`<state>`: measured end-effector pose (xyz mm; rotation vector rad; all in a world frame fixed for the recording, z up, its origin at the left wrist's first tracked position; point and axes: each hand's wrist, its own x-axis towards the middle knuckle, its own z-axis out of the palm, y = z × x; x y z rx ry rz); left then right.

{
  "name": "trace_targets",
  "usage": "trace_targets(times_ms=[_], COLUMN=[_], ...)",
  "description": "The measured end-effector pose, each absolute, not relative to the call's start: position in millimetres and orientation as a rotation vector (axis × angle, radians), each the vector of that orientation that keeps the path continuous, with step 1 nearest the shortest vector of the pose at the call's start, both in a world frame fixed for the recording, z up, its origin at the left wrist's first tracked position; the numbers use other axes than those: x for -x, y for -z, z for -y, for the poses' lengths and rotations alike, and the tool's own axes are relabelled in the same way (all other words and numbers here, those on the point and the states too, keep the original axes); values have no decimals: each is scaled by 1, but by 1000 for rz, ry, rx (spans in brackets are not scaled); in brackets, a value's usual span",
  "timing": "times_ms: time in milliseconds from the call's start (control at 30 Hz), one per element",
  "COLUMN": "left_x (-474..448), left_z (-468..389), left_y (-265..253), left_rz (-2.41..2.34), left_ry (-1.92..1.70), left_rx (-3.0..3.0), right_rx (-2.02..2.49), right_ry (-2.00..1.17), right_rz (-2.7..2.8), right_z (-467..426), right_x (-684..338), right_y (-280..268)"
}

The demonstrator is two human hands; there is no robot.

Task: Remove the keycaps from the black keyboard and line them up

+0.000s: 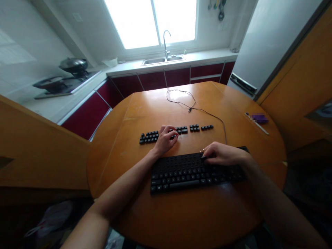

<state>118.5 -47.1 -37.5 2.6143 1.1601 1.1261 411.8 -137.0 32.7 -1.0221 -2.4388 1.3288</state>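
Note:
A black keyboard [178,173] lies on the table in front of me, its lower rows fitted with keycaps and its upper rows bare of them. Loose black keycaps [149,139] are laid out in rows just beyond it. Over these rows my left hand [166,140] is closed, thumb and forefinger tips pinched together; whatever is between them is too small to make out. Resting on the keyboard's upper right part, my right hand [223,154] is closed in a pinch. A small metallic glint shows at its fingertips, but the thing held is mostly hidden.
The keyboard's cable [207,112] loops over the far part of the round wooden table [124,159]. A purple item [260,118] and a thin white stick [260,128] lie at the right. Beyond are a sink [155,61], a stove [70,84] and a fridge [272,41].

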Motion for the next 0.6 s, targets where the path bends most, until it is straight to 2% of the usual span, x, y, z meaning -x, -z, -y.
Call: trace_targets(times_ms=[267,433,600], left_x=[-119,-119,-119], left_z=[46,46,46], left_y=[37,37,37], left_rz=[-1117,-1097,-1107], left_ry=[-1132,-1139,-1118], left_rx=[-2637,-2639,-2631], right_rx=[1181,1160,1237], right_ry=[-1223,-1365,-1295], right_rz=[2379,2409,2433], right_z=[133,135,146], right_x=[-402,-413,-419], right_y=[-25,-31,-38])
